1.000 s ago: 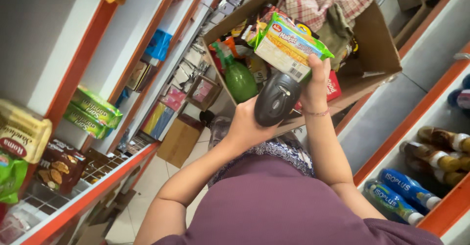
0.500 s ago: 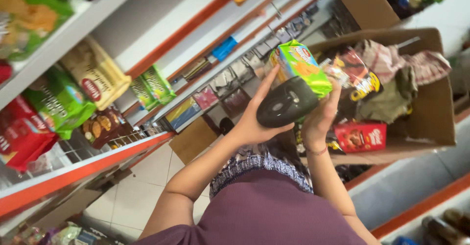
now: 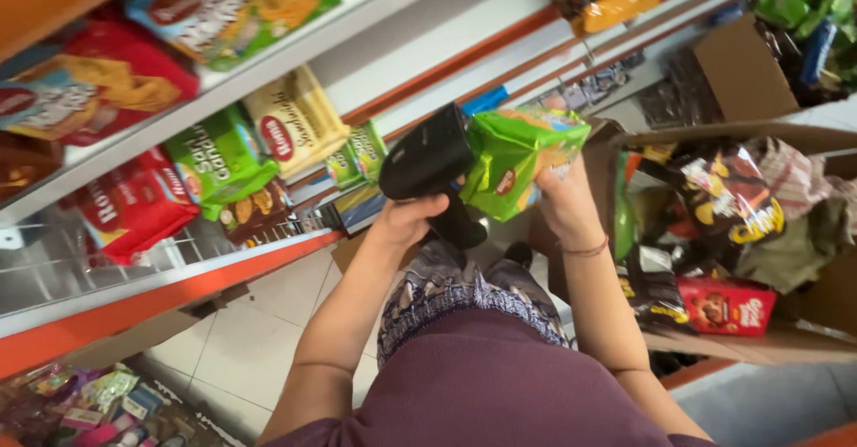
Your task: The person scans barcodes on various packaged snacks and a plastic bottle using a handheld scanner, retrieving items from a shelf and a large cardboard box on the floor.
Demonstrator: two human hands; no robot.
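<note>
Holding a black handheld scanner [image 3: 427, 163] in the left hand [image 3: 406, 219], fingers wrapped tight round its handle, head aimed at the pack beside it. Right hand [image 3: 561, 199] has a firm grip on a green snack pack [image 3: 518, 159], held up at chest height, its near end touching or almost touching the scanner's nose; cannot tell which. A thin band sits on the right wrist.

Progress, as judged: pack is picked and presented to the scanner, so the scanning step looks in hand; whether a read has registered cannot be seen. The pack is not yet on any shelf.

Just to the right, an open cardboard box [image 3: 759, 344] holds more goods: a dark snack bag [image 3: 723, 199], a red carton [image 3: 725, 306], some cloth. So much stock appears unprocessed. To the left, the shelves [image 3: 223, 273] with orange edges carry red, green and yellow packs, with part of the wire rack bare. Tiled floor [image 3: 254, 331] below.
</note>
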